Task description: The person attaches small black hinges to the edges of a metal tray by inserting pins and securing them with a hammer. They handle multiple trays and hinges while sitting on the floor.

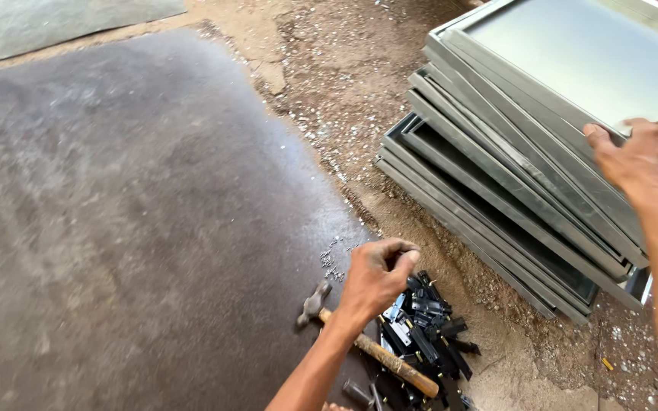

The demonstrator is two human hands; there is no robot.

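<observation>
Right hand [645,160] lies flat, fingers spread, on the rim of the top sheet-metal tray [573,53]; no closed grip. The stack [489,205] sits on the floor under it. Trays look stiff, thin, sharp-edged, slippery: best held by the folded rim. Left hand [378,278] is curled, pinching at black metal hinges [432,327]; held piece can't be made out. Hammer [375,350] is just below it.

Left hand [378,275] loosely fisted, low; right hand [646,158] spread, extended forward

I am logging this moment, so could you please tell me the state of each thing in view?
Left hand: fist closed, above the black parts.
Right hand: resting on the top tray.
Metal trays: stacked, slightly askew.
Hammer: lying flat, unheld.
Black metal parts: loose pile.
Dark mat: spread flat.
</observation>
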